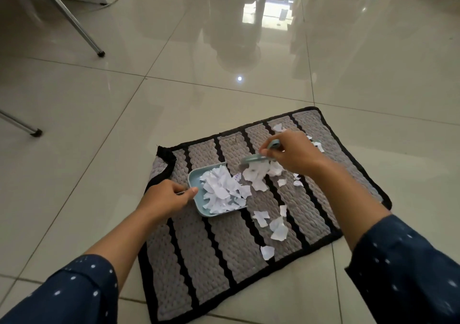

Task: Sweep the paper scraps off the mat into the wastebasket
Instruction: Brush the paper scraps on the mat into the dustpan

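You are looking down at a glossy tiled floor with a grey, black-striped mat lying askew on it, its far left corner folded over. On the mat sits a pale blue dustpan, its open mouth facing right and heaped with white paper scraps. Your left hand is clenched on the pan's handle at its left end, thumb along the top. Your right hand grips a small pale blue brush, held just beyond the pan's mouth, its bristles against a clump of scraps. More loose scraps lie on the mat near you, below your right forearm, and a few lie beyond that hand.
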`<act>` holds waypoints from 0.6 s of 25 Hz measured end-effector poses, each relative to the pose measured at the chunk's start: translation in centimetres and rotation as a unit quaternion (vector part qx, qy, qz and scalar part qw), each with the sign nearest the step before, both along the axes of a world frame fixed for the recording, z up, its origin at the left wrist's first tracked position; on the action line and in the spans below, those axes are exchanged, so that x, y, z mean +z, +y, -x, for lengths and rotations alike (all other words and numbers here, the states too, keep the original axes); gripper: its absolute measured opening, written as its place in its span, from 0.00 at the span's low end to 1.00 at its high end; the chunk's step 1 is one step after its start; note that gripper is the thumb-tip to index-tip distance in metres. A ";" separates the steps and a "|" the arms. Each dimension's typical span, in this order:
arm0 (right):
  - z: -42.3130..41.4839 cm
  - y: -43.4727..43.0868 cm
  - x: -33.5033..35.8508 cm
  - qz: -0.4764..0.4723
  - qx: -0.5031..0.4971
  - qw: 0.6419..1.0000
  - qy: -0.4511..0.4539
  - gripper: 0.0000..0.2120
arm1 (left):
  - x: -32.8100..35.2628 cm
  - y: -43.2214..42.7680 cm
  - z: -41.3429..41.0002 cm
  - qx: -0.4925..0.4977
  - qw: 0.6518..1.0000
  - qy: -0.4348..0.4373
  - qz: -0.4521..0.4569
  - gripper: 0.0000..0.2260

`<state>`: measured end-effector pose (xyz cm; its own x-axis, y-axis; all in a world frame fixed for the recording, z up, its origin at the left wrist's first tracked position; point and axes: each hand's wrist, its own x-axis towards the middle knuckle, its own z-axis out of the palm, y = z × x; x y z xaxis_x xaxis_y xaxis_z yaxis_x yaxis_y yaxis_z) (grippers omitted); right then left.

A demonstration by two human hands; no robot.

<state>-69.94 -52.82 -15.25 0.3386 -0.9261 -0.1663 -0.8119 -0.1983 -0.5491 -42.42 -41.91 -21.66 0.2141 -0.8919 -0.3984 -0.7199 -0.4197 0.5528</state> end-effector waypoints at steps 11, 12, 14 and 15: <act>-0.9 4.8 0.5 -0.064 0.117 0.991 -0.009 0.06 | 0.3 2.4 -3.6 -0.048 0.997 -0.058 0.004 0.22; -0.4 4.9 0.8 -0.066 0.119 0.991 -0.008 0.06 | 0.3 2.6 -3.5 -0.052 0.997 -0.059 0.002 0.21; 0.1 4.5 1.2 -0.027 0.069 0.997 -0.028 0.06 | 0.3 2.7 -2.7 -0.068 0.996 -0.058 -0.001 0.20; 0.3 4.0 1.1 0.023 0.015 0.999 -0.031 0.06 | 0.2 2.7 -2.2 -0.075 0.995 -0.059 -0.004 0.21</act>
<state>-70.19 -48.79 -14.19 0.3743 -0.9217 -0.1021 -0.7698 -0.2475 -0.5884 -40.25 -39.22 -21.42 0.1238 -0.9144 -0.3853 -0.8342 -0.3062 0.4586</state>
